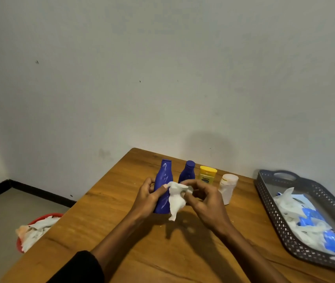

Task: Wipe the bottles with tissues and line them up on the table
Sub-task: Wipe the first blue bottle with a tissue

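A tall blue bottle (163,176) stands upside down on the wooden table (101,231), and my left hand (148,198) grips its lower part. My right hand (205,199) pinches a crumpled white tissue (175,201) against the bottle's right side. Behind them a smaller blue bottle (188,172), a yellow bottle (207,174) and a white bottle (228,187) stand in a row near the wall.
A grey perforated tray (268,193) at the right holds a blue tissue pack (313,217) and loose tissues. Left of the table, on the floor, a red bin (20,245) holds used tissues. The wall runs close behind the bottles.
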